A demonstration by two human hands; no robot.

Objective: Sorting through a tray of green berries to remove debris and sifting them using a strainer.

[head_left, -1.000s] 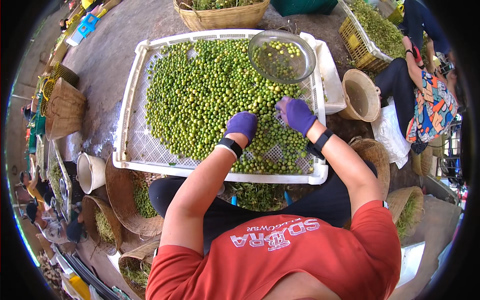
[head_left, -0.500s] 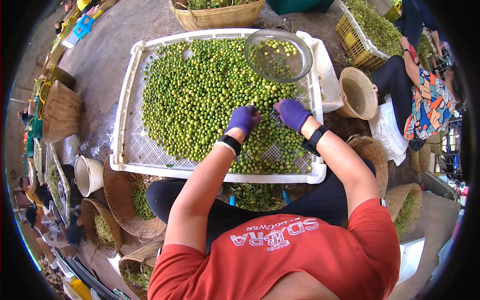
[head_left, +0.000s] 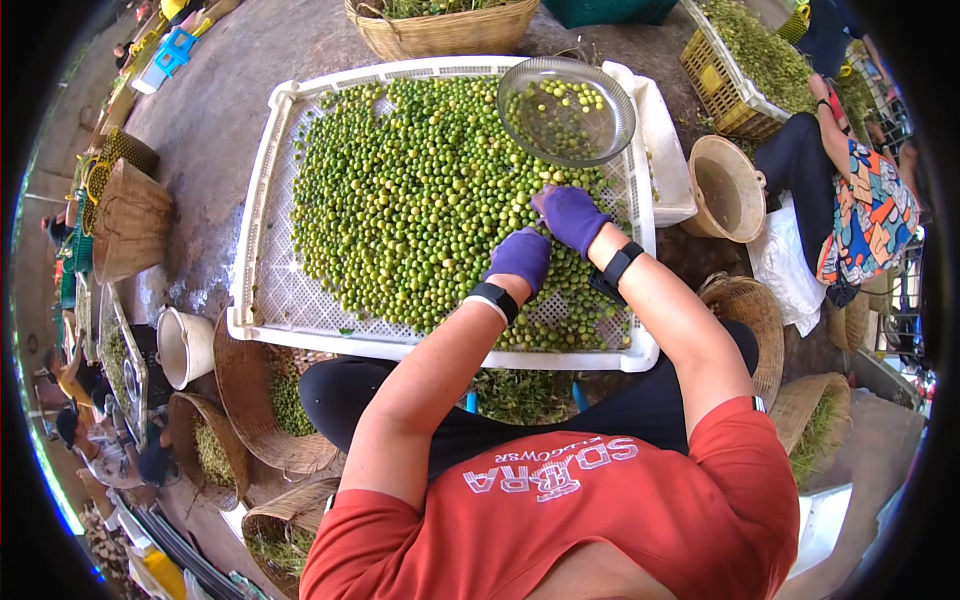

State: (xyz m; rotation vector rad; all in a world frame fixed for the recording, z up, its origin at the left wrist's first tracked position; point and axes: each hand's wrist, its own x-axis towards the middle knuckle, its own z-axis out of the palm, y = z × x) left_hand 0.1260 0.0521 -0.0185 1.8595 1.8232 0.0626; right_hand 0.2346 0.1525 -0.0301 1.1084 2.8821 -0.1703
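Both my hands wear purple gloves that leave the fingertips bare. They work low over small round green fruits (head_left: 400, 190), some of them yellowish, spread over a white slatted plastic tray (head_left: 262, 200). My left hand (head_left: 520, 261) lies among the fruits near the tray's right part, its fingers curled down and mostly hidden. Just beyond it and to the right, my right hand (head_left: 574, 219) has its fingers bent together at the fruits; whatever they pinch is too small to make out. A clear ribbed bowl (head_left: 612, 150) holding some yellowish fruits rests on the tray's far right corner.
Beside the tray on the right stand a white box (head_left: 668, 165) and a beige bucket (head_left: 735, 228). Another person (head_left: 865, 210) sits farther right. Wicker baskets (head_left: 262, 420) and a white bucket (head_left: 187, 347) surround my legs; a large basket (head_left: 440, 34) stands beyond the tray.
My left hand has moved right and slightly nearer to me. My right hand has shifted a little farther away. The two now almost touch, the right one ahead of the left.
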